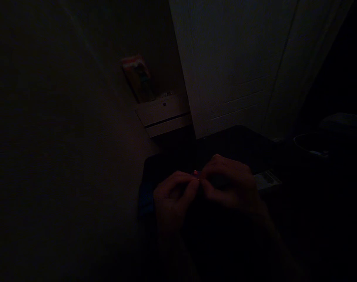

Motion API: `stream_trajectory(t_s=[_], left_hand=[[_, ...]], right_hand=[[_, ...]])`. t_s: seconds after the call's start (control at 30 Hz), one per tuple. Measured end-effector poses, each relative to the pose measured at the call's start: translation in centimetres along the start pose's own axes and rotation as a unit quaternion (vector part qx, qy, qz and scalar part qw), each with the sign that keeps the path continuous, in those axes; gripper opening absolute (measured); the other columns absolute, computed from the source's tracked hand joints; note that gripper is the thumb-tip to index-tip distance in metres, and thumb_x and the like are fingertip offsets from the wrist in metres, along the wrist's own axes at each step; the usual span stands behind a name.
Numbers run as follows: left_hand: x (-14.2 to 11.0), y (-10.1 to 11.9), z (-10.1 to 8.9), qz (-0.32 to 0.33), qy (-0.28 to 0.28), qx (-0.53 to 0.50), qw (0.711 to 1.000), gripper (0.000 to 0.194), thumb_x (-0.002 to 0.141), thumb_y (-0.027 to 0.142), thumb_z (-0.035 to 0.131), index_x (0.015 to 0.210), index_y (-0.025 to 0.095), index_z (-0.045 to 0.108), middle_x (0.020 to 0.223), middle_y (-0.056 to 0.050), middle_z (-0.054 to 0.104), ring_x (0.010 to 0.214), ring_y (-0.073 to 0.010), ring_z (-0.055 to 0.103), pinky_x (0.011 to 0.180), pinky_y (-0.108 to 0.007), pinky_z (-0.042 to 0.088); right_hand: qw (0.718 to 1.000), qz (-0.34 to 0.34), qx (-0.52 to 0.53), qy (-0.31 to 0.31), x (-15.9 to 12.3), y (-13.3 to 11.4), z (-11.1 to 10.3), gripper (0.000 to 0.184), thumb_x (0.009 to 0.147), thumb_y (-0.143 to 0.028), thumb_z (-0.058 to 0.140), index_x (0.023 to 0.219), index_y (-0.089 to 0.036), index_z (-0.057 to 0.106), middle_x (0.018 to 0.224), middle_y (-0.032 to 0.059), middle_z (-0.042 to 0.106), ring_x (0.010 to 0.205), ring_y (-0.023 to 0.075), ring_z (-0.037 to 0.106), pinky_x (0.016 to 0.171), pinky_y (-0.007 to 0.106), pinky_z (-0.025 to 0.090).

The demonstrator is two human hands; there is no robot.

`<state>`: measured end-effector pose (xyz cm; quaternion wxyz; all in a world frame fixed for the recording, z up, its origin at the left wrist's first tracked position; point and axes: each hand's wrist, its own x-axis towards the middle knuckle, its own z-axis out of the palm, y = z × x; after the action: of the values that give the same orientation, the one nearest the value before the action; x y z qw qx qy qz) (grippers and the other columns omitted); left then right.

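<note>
Because it looks tiny, a small reddish object (196, 172) sits between the pinched fingertips of the left hand (174, 196) and right hand (229, 180), perhaps for fine control; darkness hides its exact shape.

The view was very dim, with a faint reddish glow near the centre and near-black shadow at three o'clock.
</note>
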<state>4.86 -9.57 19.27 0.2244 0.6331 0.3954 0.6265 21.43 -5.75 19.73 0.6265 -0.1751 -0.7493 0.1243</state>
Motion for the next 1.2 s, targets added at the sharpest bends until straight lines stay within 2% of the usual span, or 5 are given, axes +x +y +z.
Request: stream_trajectory(t_s=[0.17, 0.3, 0.53, 0.87, 1.2], left_hand=[[-0.1, -0.8, 0.4, -0.03, 0.025, -0.073, 0.997, 0.02, 0.09, 0.034, 0.077, 0.077, 0.018, 0.074, 0.069, -0.001, 0.068, 0.062, -0.0117, 0.06, 0.059, -0.023, 0.051], [-0.2, -1.1, 0.7, -0.039, 0.031, -0.105, 0.993, 0.019, 0.091, 0.033, 0.076, 0.079, 0.018, 0.075, 0.071, -0.001, 0.068, 0.063, -0.0108, 0.059, 0.06, -0.023, 0.05], [-0.2, -1.2, 0.5, -0.045, 0.029, -0.068, 0.996, 0.023, 0.09, 0.037, 0.078, 0.077, 0.017, 0.074, 0.07, -0.002, 0.067, 0.064, -0.0122, 0.06, 0.059, -0.024, 0.05], [-0.3, -1.2, 0.2, -0.045, 0.01, -0.035, 0.998, 0.017, 0.089, 0.033, 0.078, 0.079, 0.019, 0.076, 0.076, -0.003, 0.072, 0.071, -0.0149, 0.066, 0.067, -0.025, 0.055], [-0.4, -1.7, 0.2, -0.08, 0.001, -0.064, 0.995, 0.016, 0.087, 0.033, 0.08, 0.08, 0.019, 0.077, 0.075, -0.002, 0.072, 0.069, -0.0131, 0.065, 0.064, -0.023, 0.052]], right_hand=[[0.999, 0.024, 0.044, 0.015, 0.1, -0.3, 0.2, 0.011, 0.09, -0.015, 0.073, 0.093, -0.024, 0.078, 0.081, 0.0014, 0.076, 0.07, 0.0161, 0.069, 0.066, 0.03, 0.055], [0.997, 0.05, 0.058, 0.007, 0.1, -0.4, 0.1, 0.009, 0.092, -0.018, 0.074, 0.095, -0.024, 0.08, 0.083, 0.002, 0.077, 0.073, 0.0166, 0.071, 0.067, 0.029, 0.057], [0.997, 0.062, 0.049, 0.002, 0.2, -0.5, 0.2, 0.006, 0.091, -0.018, 0.075, 0.09, -0.022, 0.078, 0.081, 0.0024, 0.076, 0.073, 0.0167, 0.07, 0.066, 0.029, 0.056], [0.998, 0.058, 0.019, -0.025, -0.3, 0.1, -0.1, 0.005, 0.089, -0.018, 0.073, 0.086, -0.022, 0.073, 0.079, 0.0015, 0.073, 0.071, 0.016, 0.067, 0.065, 0.028, 0.053], [0.999, 0.028, -0.014, -0.014, -0.5, 0.6, 0.4, 0.01, 0.085, -0.013, 0.071, 0.084, -0.022, 0.07, 0.076, -0.0002, 0.07, 0.068, 0.0148, 0.063, 0.065, 0.029, 0.051]])
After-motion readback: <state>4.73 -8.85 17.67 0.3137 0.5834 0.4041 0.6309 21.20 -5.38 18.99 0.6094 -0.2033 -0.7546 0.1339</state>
